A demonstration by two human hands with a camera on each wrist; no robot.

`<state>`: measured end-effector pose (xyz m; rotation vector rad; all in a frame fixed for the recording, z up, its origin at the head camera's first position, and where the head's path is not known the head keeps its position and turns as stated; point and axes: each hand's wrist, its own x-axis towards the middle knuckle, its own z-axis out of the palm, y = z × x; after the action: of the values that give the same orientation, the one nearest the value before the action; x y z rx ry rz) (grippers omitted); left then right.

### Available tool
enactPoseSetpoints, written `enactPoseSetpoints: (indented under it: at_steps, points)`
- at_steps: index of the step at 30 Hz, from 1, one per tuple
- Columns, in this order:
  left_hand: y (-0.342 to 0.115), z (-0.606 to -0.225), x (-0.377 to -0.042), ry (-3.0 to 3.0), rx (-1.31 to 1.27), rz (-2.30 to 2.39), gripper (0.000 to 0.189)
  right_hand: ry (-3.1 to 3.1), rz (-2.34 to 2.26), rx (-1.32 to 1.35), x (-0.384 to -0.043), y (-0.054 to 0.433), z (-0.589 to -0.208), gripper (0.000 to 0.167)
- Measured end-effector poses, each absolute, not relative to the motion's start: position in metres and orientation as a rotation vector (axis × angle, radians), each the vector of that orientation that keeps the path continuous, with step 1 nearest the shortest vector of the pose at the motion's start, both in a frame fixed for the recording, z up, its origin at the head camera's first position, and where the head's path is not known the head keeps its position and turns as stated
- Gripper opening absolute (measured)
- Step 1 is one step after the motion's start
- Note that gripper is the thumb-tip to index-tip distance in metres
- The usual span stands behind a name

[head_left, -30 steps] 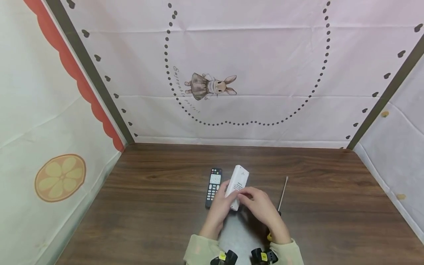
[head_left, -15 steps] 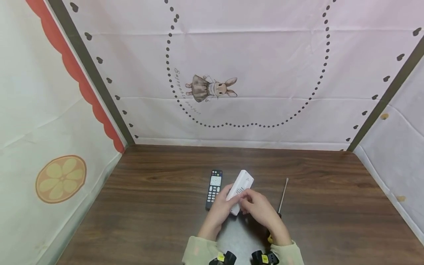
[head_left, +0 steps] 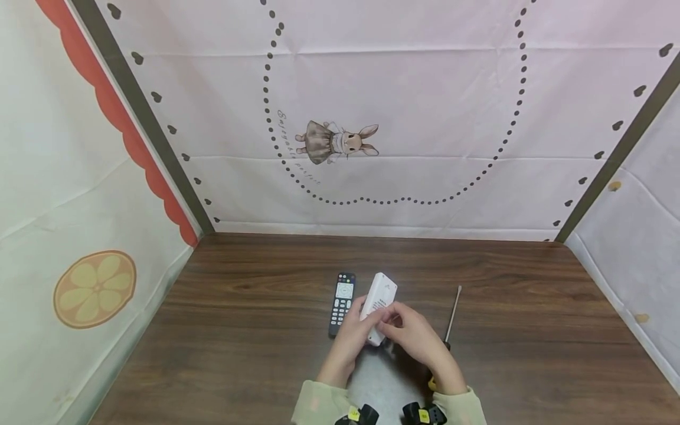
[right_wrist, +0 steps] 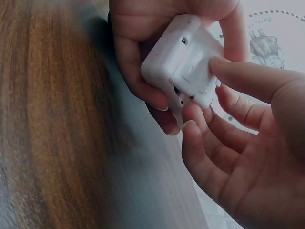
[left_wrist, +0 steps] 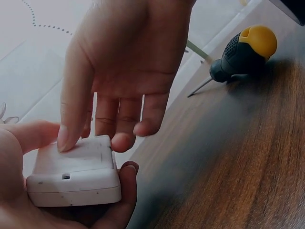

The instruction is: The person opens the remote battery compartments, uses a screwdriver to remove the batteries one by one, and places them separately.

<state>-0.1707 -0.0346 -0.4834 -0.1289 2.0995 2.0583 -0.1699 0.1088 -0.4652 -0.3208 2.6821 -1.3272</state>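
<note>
The white device [head_left: 383, 289] is held above the table [head_left: 255, 330], between the two hands, with its printed face up and its far end leaning to the right. The left hand [head_left: 352, 330] grips the device: the thumb lies on the printed face and the fingers wrap round the underside to the opposite side. The right hand [head_left: 411, 333] pinches the device at its cover [right_wrist: 196, 71]; the thumb rests on the cover's face and the bent fingers sit at its edge. In the right wrist view, a narrow gap shows between the cover's edge and the body.

The black remote [head_left: 342, 304] lies on the table just left of the device, buttons up, near the left hand. The screwdriver [head_left: 453, 316] lies on the table to the right of the right hand, shaft pointing away from the person; its black handle has a yellow end, and the right forearm covers part of it. Behind the table, a white cloth [head_left: 414, 106] carries a rabbit print [head_left: 340, 141].
</note>
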Motion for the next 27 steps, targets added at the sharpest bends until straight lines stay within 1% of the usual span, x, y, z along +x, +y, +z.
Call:
enactPoseSetpoints:
  at_steps: [6, 11, 15, 18, 21, 27]
  points:
    - [-0.036, -0.48, -0.17, 2.048, -0.146, 2.086, 0.059, 2.656, -1.365, -0.36, -0.17, 0.109, -0.464, 0.018]
    - [-0.037, -0.479, -0.17, 2.01, -0.164, 2.107, 0.057, 2.683, -1.343, -0.397, -0.169, 0.11, -0.463, 0.023]
    - [-0.038, -0.473, -0.169, 1.972, -0.163, 2.127, 0.054, 2.71, -1.339, -0.428, -0.169, 0.111, -0.463, 0.018]
    - [-0.04, -0.466, -0.167, 1.946, -0.157, 2.151, 0.051, 2.72, -1.346, -0.42, -0.169, 0.112, -0.463, 0.015]
    - [-0.041, -0.463, -0.166, 1.929, -0.154, 2.185, 0.049, 2.712, -1.358, -0.39, -0.169, 0.114, -0.463, 0.015]
    - [-0.043, -0.478, -0.17, 1.912, -0.183, 2.226, 0.049, 2.687, -1.41, -0.305, -0.17, 0.124, -0.463, 0.015]
